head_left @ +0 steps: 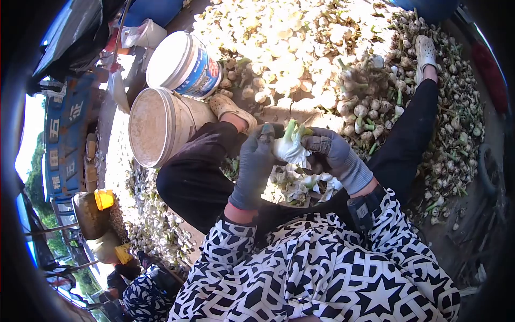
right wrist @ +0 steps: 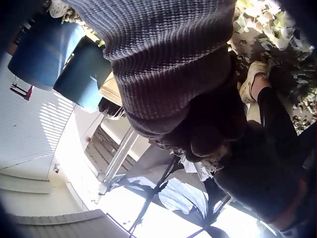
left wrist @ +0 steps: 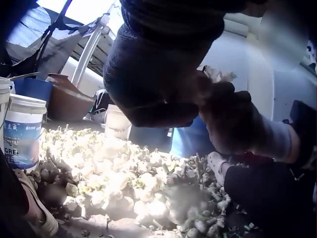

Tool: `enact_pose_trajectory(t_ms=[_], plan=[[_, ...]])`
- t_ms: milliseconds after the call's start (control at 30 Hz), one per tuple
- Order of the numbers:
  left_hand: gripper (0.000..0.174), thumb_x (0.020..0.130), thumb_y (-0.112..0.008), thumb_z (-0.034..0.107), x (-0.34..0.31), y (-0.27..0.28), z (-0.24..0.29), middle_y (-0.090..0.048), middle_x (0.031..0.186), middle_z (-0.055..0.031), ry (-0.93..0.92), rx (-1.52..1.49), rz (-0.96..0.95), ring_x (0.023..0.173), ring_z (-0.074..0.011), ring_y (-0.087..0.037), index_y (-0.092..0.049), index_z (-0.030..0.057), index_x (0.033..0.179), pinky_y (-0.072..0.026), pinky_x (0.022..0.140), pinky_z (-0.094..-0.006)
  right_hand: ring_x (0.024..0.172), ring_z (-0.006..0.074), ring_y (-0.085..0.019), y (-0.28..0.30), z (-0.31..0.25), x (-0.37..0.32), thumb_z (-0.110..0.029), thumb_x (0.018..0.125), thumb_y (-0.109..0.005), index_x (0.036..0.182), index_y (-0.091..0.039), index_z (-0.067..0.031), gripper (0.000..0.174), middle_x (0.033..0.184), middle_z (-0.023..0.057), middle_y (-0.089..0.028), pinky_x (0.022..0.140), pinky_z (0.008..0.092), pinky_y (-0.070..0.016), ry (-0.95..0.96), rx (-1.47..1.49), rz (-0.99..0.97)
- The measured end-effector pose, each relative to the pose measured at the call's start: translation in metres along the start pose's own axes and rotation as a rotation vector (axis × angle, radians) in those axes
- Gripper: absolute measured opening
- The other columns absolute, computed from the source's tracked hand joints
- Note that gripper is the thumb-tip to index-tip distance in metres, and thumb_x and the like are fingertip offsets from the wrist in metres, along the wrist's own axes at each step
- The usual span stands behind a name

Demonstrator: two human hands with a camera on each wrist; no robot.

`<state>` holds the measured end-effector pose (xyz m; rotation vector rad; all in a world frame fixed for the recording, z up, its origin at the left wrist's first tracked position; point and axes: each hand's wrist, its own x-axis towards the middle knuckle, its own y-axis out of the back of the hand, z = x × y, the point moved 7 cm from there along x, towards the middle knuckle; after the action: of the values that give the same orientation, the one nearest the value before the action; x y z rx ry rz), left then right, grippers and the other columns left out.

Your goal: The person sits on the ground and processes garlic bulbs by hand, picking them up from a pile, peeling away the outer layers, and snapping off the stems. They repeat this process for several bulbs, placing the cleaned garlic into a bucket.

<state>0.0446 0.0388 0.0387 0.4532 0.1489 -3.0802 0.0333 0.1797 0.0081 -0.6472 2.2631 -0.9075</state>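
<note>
Both gloved hands meet in front of the lap around a garlic bulb (head_left: 291,151) with a short green stem and loose white skin. The left hand (head_left: 255,166) grips it from the left, its thumb up against the bulb. From the other side the right hand (head_left: 337,155) pinches the skin near the stem. In the left wrist view, pale papery skin (left wrist: 218,74) sticks out above the dark fingers. The right wrist view shows white skin (right wrist: 200,167) between the hands, with most of the bulb hidden by the gloves. Peeled skins (head_left: 306,185) lie beneath the hands.
A large heap of garlic (head_left: 300,43) spreads ahead and to the right. Left of the knee stand a white lidded bucket (head_left: 166,59) and a dusty bucket (head_left: 150,126). Another person in patterned clothing (head_left: 144,295) sits at lower left. A blue truck (head_left: 70,139) stands beyond.
</note>
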Motion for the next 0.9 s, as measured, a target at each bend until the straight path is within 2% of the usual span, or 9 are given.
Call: enact_pose_trajectory(t_ms=[67, 267, 333, 400, 533, 667, 733, 833, 900], plan=[[0.031, 0.101, -0.039, 0.020, -0.010, 0.000, 0.022, -0.062, 0.102, -0.0145, -0.248, 0.437, 0.080, 0.088, -0.0214, -0.062, -0.058, -0.0017, 0.113, -0.0499, 0.080, -0.0301, 0.051, 0.0124, -0.060, 0.003, 0.004, 0.008, -0.015, 0.089, -0.061, 0.103, -0.061, -0.0001, 0.020, 0.071, 0.0042, -0.064, 0.043, 0.0228, -0.0479, 0.013, 0.014, 0.031], [0.024, 0.093, -0.059, 0.017, -0.009, 0.003, 0.001, -0.062, 0.100, -0.0055, 0.023, -0.023, 0.014, 0.091, -0.0134, -0.059, -0.058, 0.0008, 0.111, -0.0502, 0.080, -0.0272, 0.058, 0.0142, -0.063, 0.019, 0.009, 0.017, -0.012, 0.090, -0.059, 0.102, -0.063, -0.0007, 0.017, 0.077, 0.0066, -0.066, 0.050, 0.0262, -0.0518, 0.077, 0.322, -0.072], [0.028, 0.092, -0.058, 0.013, -0.018, -0.008, 0.038, -0.058, 0.118, -0.0100, -0.532, 0.938, -0.039, 0.105, -0.0200, -0.058, -0.054, 0.0025, 0.119, -0.0489, 0.090, -0.0301, 0.055, 0.0191, -0.061, 0.033, -0.010, 0.008, -0.016, 0.091, -0.057, 0.100, -0.063, -0.0034, 0.017, 0.076, 0.0071, -0.065, 0.052, 0.0292, -0.0514, 0.155, 0.509, -0.106], [0.032, 0.087, -0.063, 0.008, -0.013, -0.002, 0.025, -0.055, 0.123, -0.0114, -0.290, 0.315, 0.001, 0.105, -0.0209, -0.059, -0.054, 0.0011, 0.117, -0.0503, 0.088, -0.0308, 0.058, 0.0207, -0.062, 0.073, -0.004, 0.010, -0.018, 0.093, -0.054, 0.102, -0.063, -0.0036, 0.019, 0.077, 0.0074, -0.065, 0.058, 0.0341, -0.0525, 0.230, 0.489, -0.099], [0.039, 0.080, -0.070, 0.000, -0.006, -0.006, 0.014, -0.052, 0.129, -0.0136, 0.148, -0.800, -0.041, 0.111, -0.0250, -0.058, -0.054, 0.0001, 0.116, -0.0534, 0.086, -0.0345, 0.095, 0.0226, -0.066, 0.026, -0.007, -0.014, -0.039, 0.087, -0.066, 0.125, -0.053, -0.0045, 0.053, 0.102, 0.0102, -0.066, 0.086, 0.0360, -0.0514, 0.089, -1.593, 0.143], [0.032, 0.086, -0.064, 0.004, -0.003, 0.011, 0.000, -0.050, 0.131, -0.0140, -0.052, -0.566, -0.044, 0.117, -0.0269, -0.055, -0.054, 0.0002, 0.117, -0.0532, 0.087, -0.0353, 0.080, 0.0128, -0.063, 0.005, -0.036, -0.012, -0.032, 0.081, -0.075, 0.109, -0.061, -0.0027, 0.044, 0.089, 0.0078, -0.068, 0.074, 0.0285, -0.0509, 0.268, -1.156, 0.083], [0.033, 0.092, -0.058, 0.019, -0.015, -0.002, 0.031, -0.048, 0.134, -0.0143, -0.704, 0.536, -0.125, 0.123, -0.0260, -0.050, -0.054, -0.0003, 0.119, -0.0484, 0.094, -0.0359, 0.075, 0.0097, -0.060, -0.011, -0.036, -0.003, -0.030, 0.082, -0.074, 0.104, -0.063, -0.0017, 0.038, 0.083, 0.0052, -0.067, 0.069, 0.0266, -0.0494, 0.279, -1.076, 0.002], [0.033, 0.090, -0.061, 0.020, -0.026, -0.018, 0.047, -0.049, 0.135, -0.0144, -1.050, 0.574, -0.192, 0.120, -0.0248, -0.052, -0.057, 0.0000, 0.115, -0.0482, 0.093, -0.0337, 0.068, 0.0061, -0.057, -0.025, -0.035, 0.009, -0.033, 0.084, -0.072, 0.094, -0.066, -0.0016, 0.034, 0.073, 0.0024, -0.065, 0.064, 0.0245, -0.0475, 0.194, -0.920, -0.071], [0.029, 0.088, -0.063, 0.014, -0.030, -0.024, 0.066, -0.050, 0.133, -0.0142, -0.700, 0.468, -0.122, 0.117, -0.0251, -0.054, -0.058, 0.0012, 0.113, -0.0488, 0.092, -0.0333, 0.062, 0.0058, -0.056, -0.033, -0.035, 0.010, -0.034, 0.086, -0.070, 0.084, -0.066, -0.0017, 0.033, 0.066, 0.0014, -0.063, 0.059, 0.0246, -0.0468, 0.110, -0.835, -0.079]])
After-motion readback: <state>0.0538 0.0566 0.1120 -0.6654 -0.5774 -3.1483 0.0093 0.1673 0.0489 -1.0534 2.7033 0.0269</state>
